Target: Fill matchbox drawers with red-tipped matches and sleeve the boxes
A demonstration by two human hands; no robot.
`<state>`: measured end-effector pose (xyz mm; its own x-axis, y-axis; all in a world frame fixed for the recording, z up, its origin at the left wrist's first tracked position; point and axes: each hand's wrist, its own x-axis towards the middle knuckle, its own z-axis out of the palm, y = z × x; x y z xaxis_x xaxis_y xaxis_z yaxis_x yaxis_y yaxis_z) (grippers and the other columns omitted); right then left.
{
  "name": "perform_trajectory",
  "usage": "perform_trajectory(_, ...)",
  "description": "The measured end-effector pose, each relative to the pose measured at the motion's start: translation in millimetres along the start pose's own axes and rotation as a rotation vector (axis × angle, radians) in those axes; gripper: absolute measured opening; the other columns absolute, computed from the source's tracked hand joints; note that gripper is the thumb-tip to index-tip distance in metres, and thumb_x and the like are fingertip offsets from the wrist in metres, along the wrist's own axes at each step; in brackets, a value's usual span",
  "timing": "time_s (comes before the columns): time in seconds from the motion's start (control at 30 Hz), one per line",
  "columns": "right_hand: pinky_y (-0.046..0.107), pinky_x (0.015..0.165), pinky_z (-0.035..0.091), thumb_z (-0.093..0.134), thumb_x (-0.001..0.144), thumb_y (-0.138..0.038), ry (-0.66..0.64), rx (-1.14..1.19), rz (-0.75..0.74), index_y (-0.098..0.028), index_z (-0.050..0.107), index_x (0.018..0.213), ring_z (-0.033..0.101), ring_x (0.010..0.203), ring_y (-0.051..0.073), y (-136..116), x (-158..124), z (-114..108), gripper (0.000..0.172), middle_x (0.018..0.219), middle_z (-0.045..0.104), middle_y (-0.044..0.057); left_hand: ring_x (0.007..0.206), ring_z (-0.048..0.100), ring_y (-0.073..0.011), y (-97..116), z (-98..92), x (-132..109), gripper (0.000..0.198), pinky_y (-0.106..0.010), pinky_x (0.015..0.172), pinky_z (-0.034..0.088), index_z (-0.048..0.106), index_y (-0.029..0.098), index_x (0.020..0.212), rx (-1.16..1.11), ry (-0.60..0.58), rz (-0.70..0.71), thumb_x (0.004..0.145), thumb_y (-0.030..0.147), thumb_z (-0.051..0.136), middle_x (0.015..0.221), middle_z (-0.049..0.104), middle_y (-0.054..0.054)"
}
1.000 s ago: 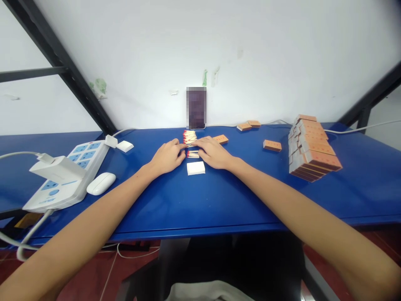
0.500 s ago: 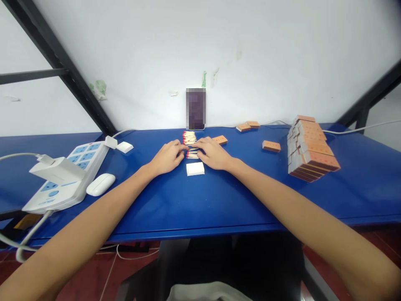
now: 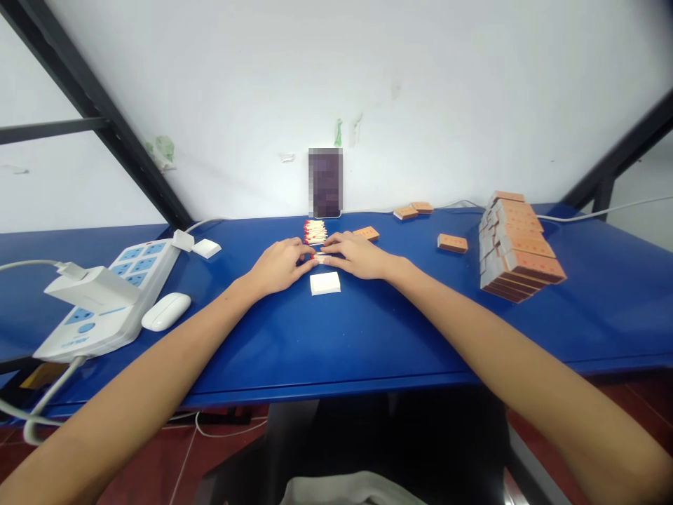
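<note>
White box (image 3: pixel 325 283); just beyond it, small match bunch (image 3: pixel 320 259), my left hand (image 3: pixel 277 266) and right hand (image 3: pixel 362 257) at its ends, fingers half-curled; whether either grips, I can't tell. Match pile (image 3: pixel 316 232) farther beyond box.

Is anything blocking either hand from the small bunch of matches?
Nothing visible: the left hand and right hand have fingers at the small bunch of matches. The white box lies nearer the person, not between.
</note>
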<state>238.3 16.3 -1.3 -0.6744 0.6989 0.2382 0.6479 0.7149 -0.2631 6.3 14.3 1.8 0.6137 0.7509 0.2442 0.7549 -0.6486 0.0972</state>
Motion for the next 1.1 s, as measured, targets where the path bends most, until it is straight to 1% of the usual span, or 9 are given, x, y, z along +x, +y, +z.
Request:
perform_trajectory(0.17, 0.043, 0.099, 0.044, 0.045, 0.106, -0.032, -0.008, -0.094, -0.025, -0.016, 0.075, 0.119, 0.059, 0.111, 0.027, 0, 4, -1, 0.036, 0.130, 0.067, 0.014, 0.089, 0.064, -0.0252, 4, -0.3, 4, 0.037, -0.038, 0.081, 0.049, 0.074, 0.018, 0.106, 0.037, 0.015, 0.000, 0.102, 0.044, 0.046, 0.097, 0.070, -0.010)
perform_trajectory(0.27, 0.040, 0.096, 0.044, 0.048, 0.105, -0.027, 0.005, -0.120, -0.018, -0.015, 0.076, 0.114, 0.061, 0.110, 0.026, -3, 5, -2, 0.032, 0.123, 0.069, 0.014, 0.092, 0.063, -0.0259, 6, -0.2, 3, 0.037, -0.038, 0.083, 0.048, 0.073, 0.019, 0.109, 0.065, 0.019, -0.004, 0.103, 0.043, 0.046, 0.101, 0.068, -0.010)
perform_trajectory(0.37, 0.037, 0.091, 0.044, 0.048, 0.105, -0.026, -0.013, -0.183, 0.001, -0.014, 0.077, 0.110, 0.061, 0.107, 0.026, -9, 6, -3, 0.032, 0.117, 0.070, 0.014, 0.096, 0.062, -0.0275, 7, -0.5, 3, 0.039, -0.040, 0.084, 0.047, 0.072, 0.020, 0.114, 0.127, 0.007, 0.008, 0.104, 0.042, 0.041, 0.107, 0.066, -0.012)
perform_trajectory(0.47, 0.036, 0.086, 0.043, 0.046, 0.105, -0.027, -0.042, -0.276, 0.023, -0.014, 0.077, 0.109, 0.062, 0.103, 0.026, -17, 6, -6, 0.034, 0.113, 0.070, 0.014, 0.098, 0.061, -0.0283, 6, -1.3, 4, 0.040, -0.041, 0.084, 0.047, 0.071, 0.019, 0.109, 0.171, -0.015, 0.037, 0.105, 0.041, 0.038, 0.106, 0.065, -0.012)
perform_trajectory(0.67, 0.035, 0.077, 0.042, 0.042, 0.106, -0.030, -0.081, -0.389, 0.100, -0.015, 0.077, 0.100, 0.065, 0.098, 0.026, -30, 7, -9, 0.038, 0.112, 0.069, 0.015, 0.098, 0.062, -0.0286, 5, 0.8, 6, 0.033, -0.041, 0.084, 0.048, 0.061, 0.016, 0.107, 0.108, -0.049, 0.065, 0.105, 0.034, 0.034, 0.105, 0.066, -0.013)
perform_trajectory(0.83, 0.036, 0.077, 0.043, 0.040, 0.107, -0.028, -0.075, -0.425, 0.076, -0.014, 0.072, 0.108, 0.066, 0.100, 0.028, -29, 9, -7, 0.035, 0.114, 0.069, 0.015, 0.094, 0.064, -0.0284, 6, 3.5, 6, 0.031, -0.041, 0.083, 0.049, 0.058, 0.016, 0.104, 0.045, -0.086, 0.012, 0.104, 0.037, 0.034, 0.104, 0.067, -0.014)
perform_trajectory(1.0, 0.037, 0.081, 0.044, 0.040, 0.107, -0.027, -0.070, -0.427, 0.055, -0.013, 0.069, 0.110, 0.065, 0.104, 0.028, -27, 10, -5, 0.032, 0.117, 0.068, 0.016, 0.096, 0.064, -0.0299, 7, 3.6, 7, 0.034, -0.044, 0.086, 0.049, 0.058, 0.015, 0.103, 0.115, -0.098, 0.030, 0.105, 0.036, 0.031, 0.105, 0.067, -0.016)
perform_trajectory(1.1, 0.038, 0.084, 0.045, 0.040, 0.107, -0.025, -0.068, -0.441, 0.035, -0.013, 0.066, 0.115, 0.064, 0.106, 0.028, -26, 9, -3, 0.030, 0.120, 0.066, 0.017, 0.097, 0.064, -0.0308, 9, 4.5, 7, 0.034, -0.044, 0.086, 0.049, 0.057, 0.014, 0.105, 0.151, -0.107, 0.028, 0.105, 0.035, 0.030, 0.107, 0.067, -0.018)
